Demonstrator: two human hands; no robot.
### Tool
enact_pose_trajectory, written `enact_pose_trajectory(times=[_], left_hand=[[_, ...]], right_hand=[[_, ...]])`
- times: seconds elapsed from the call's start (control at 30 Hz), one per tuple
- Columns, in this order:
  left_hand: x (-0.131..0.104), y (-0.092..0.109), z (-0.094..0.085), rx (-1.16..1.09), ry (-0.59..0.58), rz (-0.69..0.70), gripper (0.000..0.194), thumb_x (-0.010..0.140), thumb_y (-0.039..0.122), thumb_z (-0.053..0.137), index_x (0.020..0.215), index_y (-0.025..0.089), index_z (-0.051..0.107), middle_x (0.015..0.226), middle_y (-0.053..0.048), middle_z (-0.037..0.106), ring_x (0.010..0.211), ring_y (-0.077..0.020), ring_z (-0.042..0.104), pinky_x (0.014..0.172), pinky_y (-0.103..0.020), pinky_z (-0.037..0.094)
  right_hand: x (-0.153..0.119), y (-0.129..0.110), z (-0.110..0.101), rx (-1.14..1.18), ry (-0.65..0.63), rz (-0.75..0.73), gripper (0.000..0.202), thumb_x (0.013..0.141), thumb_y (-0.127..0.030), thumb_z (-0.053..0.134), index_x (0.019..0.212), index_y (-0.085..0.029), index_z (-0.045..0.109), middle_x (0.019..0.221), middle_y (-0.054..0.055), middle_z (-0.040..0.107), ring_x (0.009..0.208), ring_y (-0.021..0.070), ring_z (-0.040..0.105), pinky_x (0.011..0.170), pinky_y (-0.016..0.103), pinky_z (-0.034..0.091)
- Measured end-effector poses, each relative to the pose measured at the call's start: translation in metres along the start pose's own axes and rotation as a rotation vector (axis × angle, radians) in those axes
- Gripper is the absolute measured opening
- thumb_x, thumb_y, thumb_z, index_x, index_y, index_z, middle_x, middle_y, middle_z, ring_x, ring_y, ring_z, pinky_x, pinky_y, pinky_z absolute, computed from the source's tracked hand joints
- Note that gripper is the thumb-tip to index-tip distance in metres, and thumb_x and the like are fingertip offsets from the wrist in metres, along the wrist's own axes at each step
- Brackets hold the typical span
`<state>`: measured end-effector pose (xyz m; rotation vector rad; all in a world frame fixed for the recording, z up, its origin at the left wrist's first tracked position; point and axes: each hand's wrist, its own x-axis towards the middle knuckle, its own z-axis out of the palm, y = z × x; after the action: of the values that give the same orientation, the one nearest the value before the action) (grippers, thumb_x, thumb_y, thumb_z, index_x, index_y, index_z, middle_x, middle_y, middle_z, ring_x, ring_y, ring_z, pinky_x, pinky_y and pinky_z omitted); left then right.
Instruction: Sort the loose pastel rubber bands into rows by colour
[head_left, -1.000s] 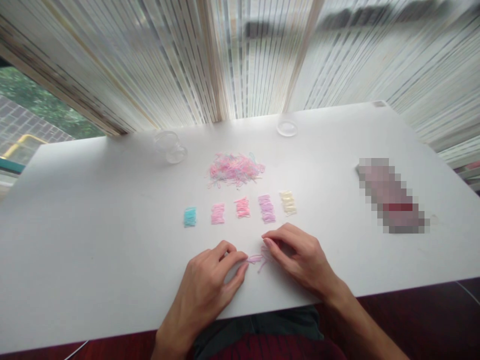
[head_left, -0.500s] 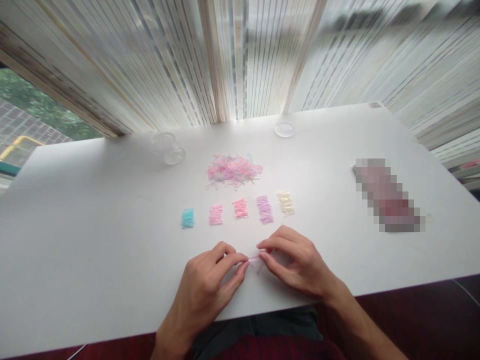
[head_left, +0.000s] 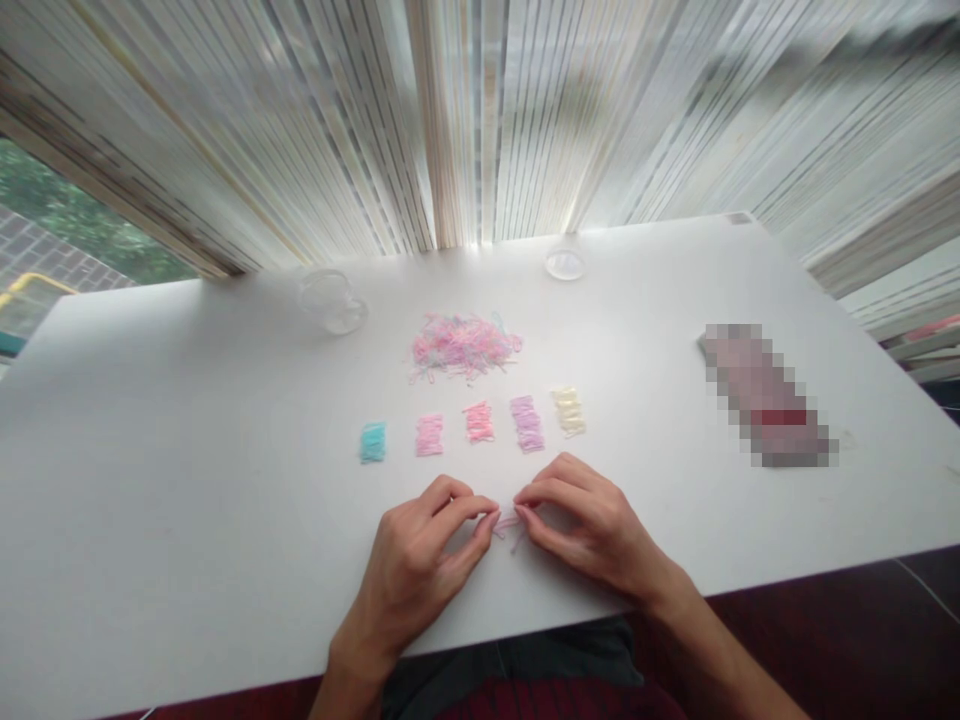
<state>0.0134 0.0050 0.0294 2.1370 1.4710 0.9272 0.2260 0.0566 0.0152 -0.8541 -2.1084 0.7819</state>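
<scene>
Close to the table's front edge, my left hand [head_left: 439,535] pinches thin pink rubber bands [head_left: 508,523] between thumb and index finger. My right hand [head_left: 581,515] pinches the other side of these bands, its fingertips a short way from the left ones. Loose loops and ends hang below the fingertips. Beyond the hands lies a row of small sorted stacks: turquoise [head_left: 373,442], light pink [head_left: 430,435], coral pink [head_left: 479,422], purple [head_left: 527,424] and pale yellow [head_left: 569,412]. Behind the row is a tangled heap of mixed pastel bands [head_left: 465,345].
A clear plastic container [head_left: 330,300] stands at the back left of the white table [head_left: 187,480]. A clear round lid [head_left: 564,264] lies near the back edge. To the right is a blurred-out oblong object [head_left: 765,395]. A striped string curtain [head_left: 360,120] hangs behind the table.
The fingertips have drawn slightly closer together, and the pink bands between them hang a little lower. The view has shifted slightly; the stacks and heap stay in place.
</scene>
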Motion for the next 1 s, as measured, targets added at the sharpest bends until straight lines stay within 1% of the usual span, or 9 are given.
enact_pose_trajectory(times=[0.1, 0.2, 0.37, 0.5, 0.67, 0.73, 0.8, 0.9, 1.0], left_hand=[[-0.002, -0.003, 0.002, 0.03, 0.025, -0.002, 0.011, 0.096, 0.018, 0.063, 0.105, 0.02, 0.068, 0.089, -0.002, 0.064, 0.075, -0.0122, 0.065, 0.065, -0.022, 0.053], [-0.004, -0.007, 0.005, 0.065, 0.05, -0.002, 0.012, 0.096, 0.017, 0.062, 0.106, 0.02, 0.067, 0.09, -0.001, 0.065, 0.074, -0.0125, 0.066, 0.066, -0.023, 0.054], [-0.006, -0.009, 0.008, 0.083, 0.066, 0.005, 0.011, 0.096, 0.017, 0.061, 0.104, 0.02, 0.067, 0.089, -0.001, 0.066, 0.071, -0.0126, 0.066, 0.065, -0.024, 0.055], [-0.006, -0.008, 0.009, 0.099, 0.061, 0.009, 0.011, 0.096, 0.017, 0.061, 0.105, 0.021, 0.066, 0.09, -0.001, 0.066, 0.07, -0.0132, 0.066, 0.065, -0.024, 0.056], [-0.006, -0.008, 0.009, 0.116, 0.056, 0.007, 0.011, 0.097, 0.017, 0.059, 0.105, 0.021, 0.066, 0.09, -0.001, 0.066, 0.071, -0.0138, 0.066, 0.066, -0.025, 0.056], [-0.007, -0.008, 0.01, 0.122, 0.056, 0.007, 0.011, 0.097, 0.018, 0.058, 0.104, 0.021, 0.066, 0.09, -0.001, 0.066, 0.071, -0.0139, 0.067, 0.066, -0.026, 0.056], [-0.006, -0.009, 0.011, 0.126, 0.053, 0.006, 0.011, 0.098, 0.019, 0.058, 0.104, 0.021, 0.066, 0.09, -0.001, 0.066, 0.071, -0.0139, 0.067, 0.066, -0.026, 0.056], [-0.006, -0.009, 0.011, 0.138, 0.046, 0.002, 0.011, 0.098, 0.02, 0.057, 0.104, 0.021, 0.067, 0.09, -0.001, 0.067, 0.071, -0.014, 0.067, 0.067, -0.026, 0.055], [-0.006, -0.008, 0.011, 0.148, 0.044, -0.001, 0.012, 0.098, 0.02, 0.057, 0.103, 0.022, 0.067, 0.09, -0.001, 0.067, 0.071, -0.0139, 0.067, 0.067, -0.026, 0.055]], right_hand=[[-0.001, 0.001, 0.0, -0.028, 0.061, 0.022, 0.01, 0.093, -0.013, 0.063, 0.094, -0.021, 0.068, 0.081, 0.003, 0.067, 0.077, 0.0173, 0.062, 0.069, 0.03, 0.053], [-0.002, 0.002, -0.002, -0.112, 0.133, 0.045, 0.01, 0.094, -0.012, 0.062, 0.095, -0.021, 0.068, 0.083, 0.004, 0.068, 0.079, 0.0182, 0.063, 0.071, 0.031, 0.054], [0.0, 0.007, -0.008, -0.281, 0.127, 0.06, 0.011, 0.096, -0.012, 0.059, 0.095, -0.019, 0.068, 0.085, 0.005, 0.068, 0.081, 0.0206, 0.063, 0.073, 0.035, 0.055], [-0.001, 0.012, -0.009, -0.298, 0.11, 0.08, 0.01, 0.097, -0.014, 0.06, 0.097, -0.018, 0.069, 0.086, 0.005, 0.068, 0.082, 0.0207, 0.063, 0.074, 0.035, 0.055], [-0.003, 0.012, -0.008, -0.305, 0.167, 0.114, 0.012, 0.096, -0.015, 0.061, 0.103, -0.019, 0.069, 0.089, 0.006, 0.068, 0.084, 0.0209, 0.064, 0.077, 0.036, 0.056], [-0.003, 0.011, -0.008, -0.299, 0.185, 0.11, 0.013, 0.095, -0.013, 0.06, 0.103, -0.019, 0.069, 0.089, 0.006, 0.068, 0.084, 0.0207, 0.064, 0.076, 0.035, 0.056], [-0.003, 0.009, -0.008, -0.279, 0.163, 0.065, 0.014, 0.094, -0.011, 0.059, 0.1, -0.019, 0.068, 0.087, 0.006, 0.068, 0.083, 0.0206, 0.063, 0.076, 0.035, 0.056], [-0.002, 0.007, -0.008, -0.246, 0.071, -0.003, 0.014, 0.092, -0.01, 0.058, 0.094, -0.019, 0.068, 0.083, 0.005, 0.066, 0.079, 0.0204, 0.061, 0.072, 0.035, 0.055], [-0.003, 0.008, -0.006, -0.272, 0.042, -0.005, 0.014, 0.093, -0.011, 0.058, 0.093, -0.018, 0.069, 0.08, 0.005, 0.065, 0.077, 0.0207, 0.059, 0.07, 0.036, 0.054]])
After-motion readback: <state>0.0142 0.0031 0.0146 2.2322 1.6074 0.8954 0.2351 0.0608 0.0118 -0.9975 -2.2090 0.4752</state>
